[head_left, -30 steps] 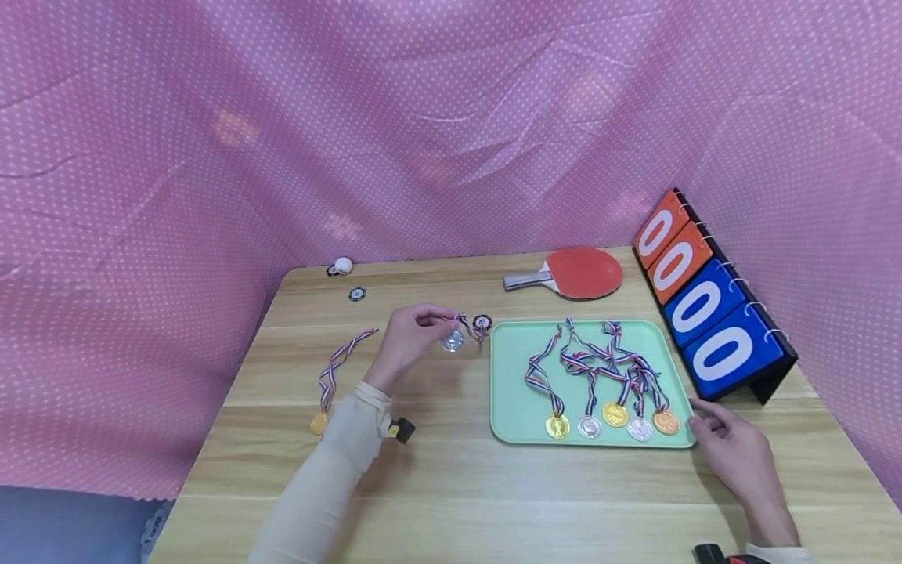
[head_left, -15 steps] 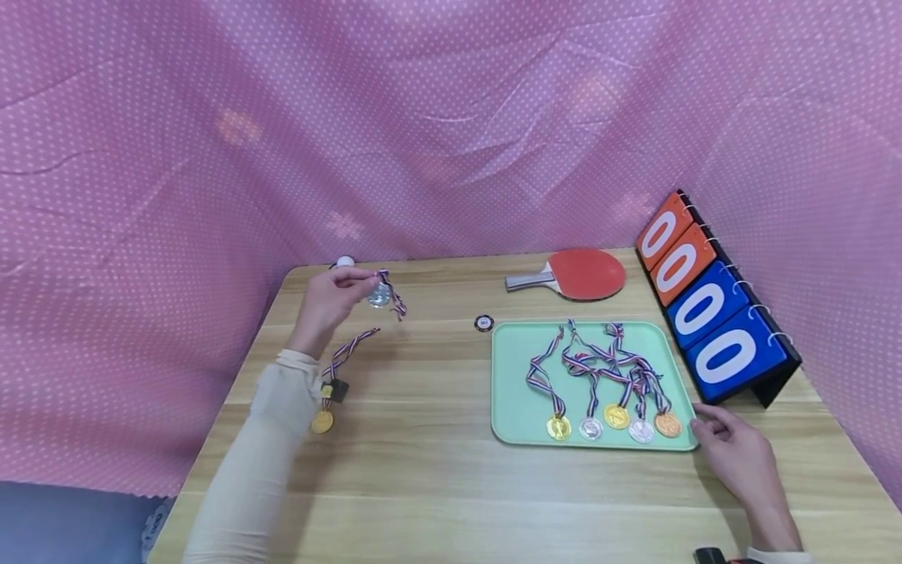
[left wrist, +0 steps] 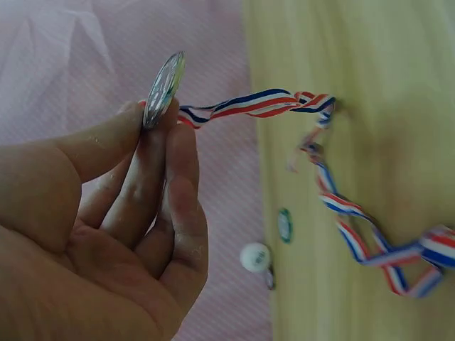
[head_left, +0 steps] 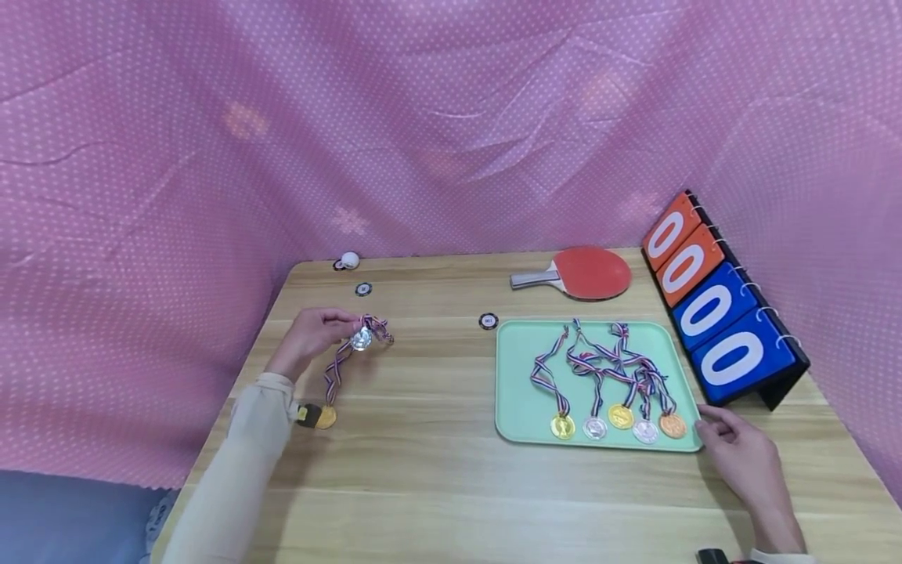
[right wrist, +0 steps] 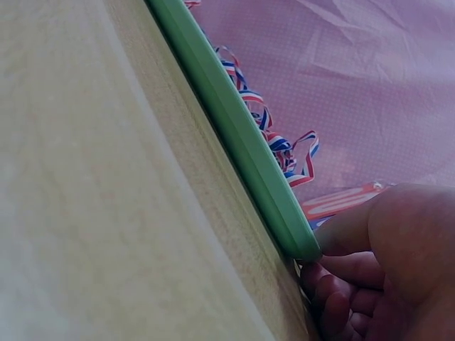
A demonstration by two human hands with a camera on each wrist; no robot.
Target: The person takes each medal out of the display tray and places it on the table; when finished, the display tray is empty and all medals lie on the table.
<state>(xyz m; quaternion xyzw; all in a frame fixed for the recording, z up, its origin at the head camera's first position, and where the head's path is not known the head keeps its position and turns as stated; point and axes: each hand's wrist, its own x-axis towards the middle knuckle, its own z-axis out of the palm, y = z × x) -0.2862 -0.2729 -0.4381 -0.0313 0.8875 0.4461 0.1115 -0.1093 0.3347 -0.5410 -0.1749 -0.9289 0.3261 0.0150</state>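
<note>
**Silver medal pinched above the surface**

The round silver metal medal is pinched edge-on between thumb and fingertips of the left hand, its striped ribbon trailing onto the wooden surface. The right hand curls against the mint-green plastic tray corner. The thin-edge pinch could slip, or the dragging ribbon snag the gold medal just below.
</note>
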